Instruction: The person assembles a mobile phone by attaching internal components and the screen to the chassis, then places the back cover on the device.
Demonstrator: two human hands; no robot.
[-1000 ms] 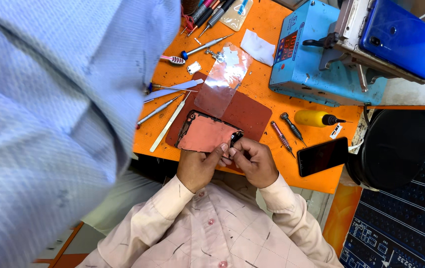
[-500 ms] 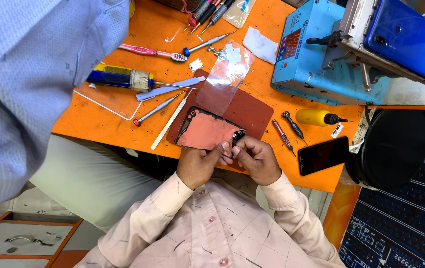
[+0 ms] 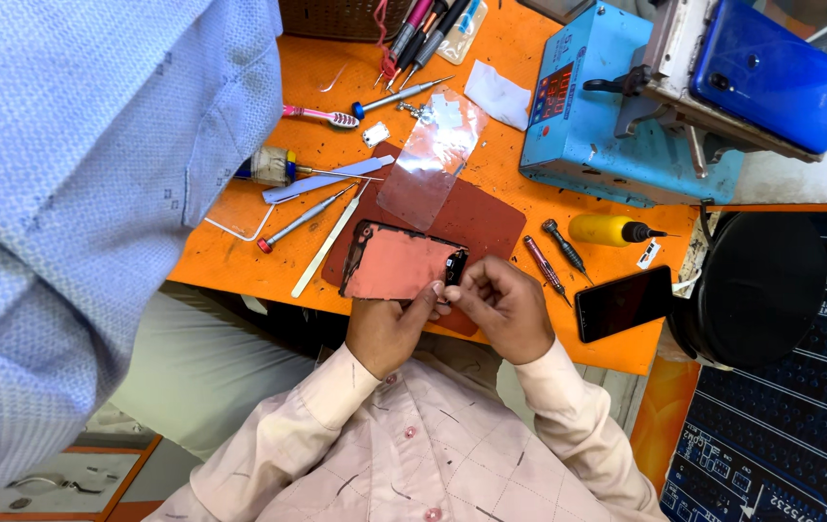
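My left hand (image 3: 386,331) holds the near edge of a phone frame (image 3: 396,263) with a salmon-coloured inner face. The frame lies tilted on a brown mat (image 3: 491,220) on the orange table (image 3: 239,253). My right hand (image 3: 502,309) has its fingers curled and pinched at the frame's right corner, beside a small black part (image 3: 453,266). I cannot tell whether those fingertips hold anything small. Both pale pink sleeves run down to the frame's bottom edge.
A person in a blue shirt (image 3: 85,193) leans in at the left. On the table lie a clear film (image 3: 431,159), a white spudger (image 3: 326,244), small screwdrivers (image 3: 553,263), a yellow-handled driver (image 3: 611,229) and a black phone (image 3: 623,303). A blue machine (image 3: 607,135) holds a blue phone (image 3: 771,72).
The person in the blue shirt has drawn back to the left, uncovering the tools on the table's left side. My hands stay at the phone frame, barely moved.
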